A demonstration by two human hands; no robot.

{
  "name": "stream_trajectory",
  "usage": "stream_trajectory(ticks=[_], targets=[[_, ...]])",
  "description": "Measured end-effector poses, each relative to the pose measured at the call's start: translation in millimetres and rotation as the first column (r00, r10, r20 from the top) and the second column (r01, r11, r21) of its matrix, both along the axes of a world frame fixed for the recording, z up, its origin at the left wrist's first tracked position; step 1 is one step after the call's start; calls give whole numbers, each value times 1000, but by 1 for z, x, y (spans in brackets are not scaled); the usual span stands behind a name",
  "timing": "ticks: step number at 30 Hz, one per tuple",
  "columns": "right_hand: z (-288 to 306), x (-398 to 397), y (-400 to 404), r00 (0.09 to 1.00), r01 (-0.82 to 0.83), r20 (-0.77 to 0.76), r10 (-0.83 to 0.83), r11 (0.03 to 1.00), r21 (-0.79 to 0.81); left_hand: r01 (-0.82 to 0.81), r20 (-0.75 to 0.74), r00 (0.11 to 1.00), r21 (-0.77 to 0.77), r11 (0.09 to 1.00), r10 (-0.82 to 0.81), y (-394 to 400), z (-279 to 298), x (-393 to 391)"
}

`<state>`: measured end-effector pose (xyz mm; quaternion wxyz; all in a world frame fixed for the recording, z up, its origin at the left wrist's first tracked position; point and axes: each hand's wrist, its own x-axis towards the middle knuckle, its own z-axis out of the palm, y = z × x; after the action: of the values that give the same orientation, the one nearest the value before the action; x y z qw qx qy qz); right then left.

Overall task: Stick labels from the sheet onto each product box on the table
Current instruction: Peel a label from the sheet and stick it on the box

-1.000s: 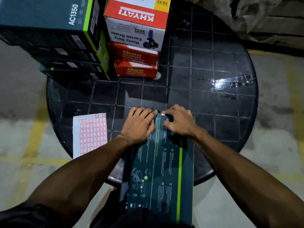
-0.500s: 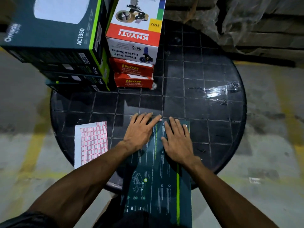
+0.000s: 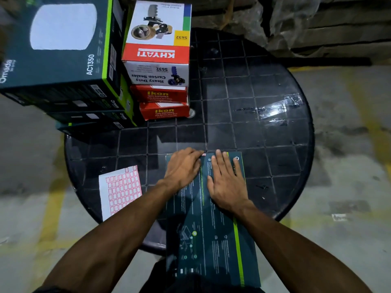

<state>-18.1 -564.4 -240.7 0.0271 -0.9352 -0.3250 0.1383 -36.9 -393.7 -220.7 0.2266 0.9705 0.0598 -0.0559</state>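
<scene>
The right hand has uncurled since a second ago — fingers now straight and flat on the dark box — while the left hand, also flat, presses a small label at its fingertips by the box's far edge. That label looks seated, so this box seems done. Left of the left hand lies one label sheet. Beyond the fingers: three dark boxes stacked, three red-and-white boxes beside them.
</scene>
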Motion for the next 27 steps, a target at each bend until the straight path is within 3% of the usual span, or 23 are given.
stream_trajectory(ticks=[4, 8, 11, 17, 22, 27], targets=[[1, 1, 0, 1000, -10, -14, 10, 1000, 15, -208, -158, 970, -156, 966, 184, 0, 5, 18], [-1, 0, -1, 1000, -4, -4, 4, 1000, 19, -286, -291, 934, -267, 920, 206, 4, 3, 30], [-1, 1, 0, 1000, -12, -7, 12, 1000, 3, -239, -350, 927, -282, 929, 132, 9, 8, 37], [1, 1, 0, 1000, -8, -17, 8, 1000, 1, -31, -416, 909, -112, 993, -19, 10, 21, 58], [14, 8, -3, 995, -1, -101, 9, 997, 77, -54, -432, 902, -138, 989, -11, 11, 24, 57], [25, 3, -11, 1000, -10, 5, 10, 998, 64, -111, -389, 921, -188, 976, 30, 10, 23, 53]])
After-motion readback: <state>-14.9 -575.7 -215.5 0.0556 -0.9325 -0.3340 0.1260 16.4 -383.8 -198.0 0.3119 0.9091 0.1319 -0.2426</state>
